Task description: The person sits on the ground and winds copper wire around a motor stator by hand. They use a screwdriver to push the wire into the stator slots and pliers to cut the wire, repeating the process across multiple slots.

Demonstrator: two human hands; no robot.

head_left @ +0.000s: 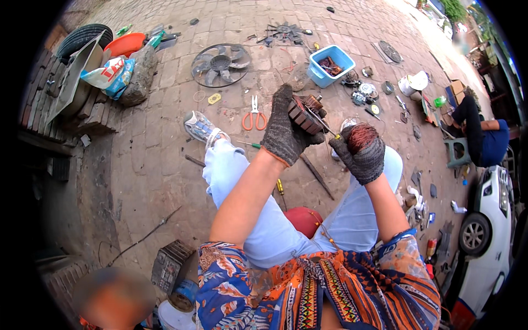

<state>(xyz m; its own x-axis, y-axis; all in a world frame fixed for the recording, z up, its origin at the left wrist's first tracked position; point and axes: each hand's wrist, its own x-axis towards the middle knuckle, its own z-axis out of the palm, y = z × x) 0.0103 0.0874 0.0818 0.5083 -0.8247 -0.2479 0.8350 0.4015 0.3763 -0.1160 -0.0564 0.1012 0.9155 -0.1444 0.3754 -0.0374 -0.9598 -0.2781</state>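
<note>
Both my hands wear dark knitted gloves and are raised in front of my knees. My left hand (283,131) is closed around a blocky motor part (306,116) with dark metal segments and a coppery piece on top. Close to its right side, my right hand (364,155), its glove reddish over the back, is closed on a thin tool that looks like a screwdriver (328,128). The shaft points at the motor part; whether the tip touches it I cannot tell. On the ground nearby lie orange-handled pliers (254,114) and a yellow-handled screwdriver (280,187).
A light-blue bin (314,70) holds copper-coloured scraps. Beyond my left foot lies a round fan (221,62). Several metal parts lie around a silver housing (365,93). Someone in dark blue (491,144) sits at the right, above a white car (484,242). A person's blurred head is lower left.
</note>
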